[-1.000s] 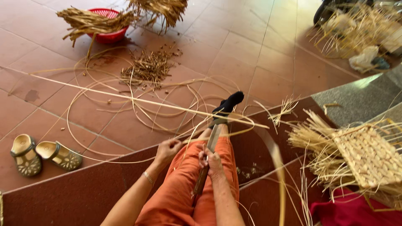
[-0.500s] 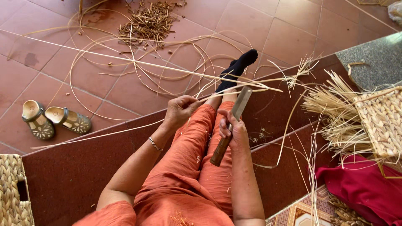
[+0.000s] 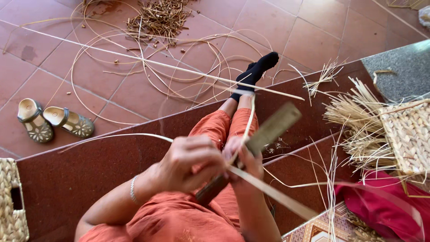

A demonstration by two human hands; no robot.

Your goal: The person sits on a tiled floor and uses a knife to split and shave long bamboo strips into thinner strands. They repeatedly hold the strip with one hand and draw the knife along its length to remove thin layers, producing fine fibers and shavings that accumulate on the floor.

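Pale rattan strip (image 3: 268,190) runs slantwise from the left hand (image 3: 192,163), clenched on it above the lap, past the right hand (image 3: 244,159) gripping a long blade (image 3: 268,130) laid against it.

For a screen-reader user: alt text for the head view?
A seated person in orange clothes grips a pale rattan strip with the left hand, while the right hand holds a long flat-bladed knife against it. Loose cane coils and a pair of sandals lie on terracotta floor tiles.
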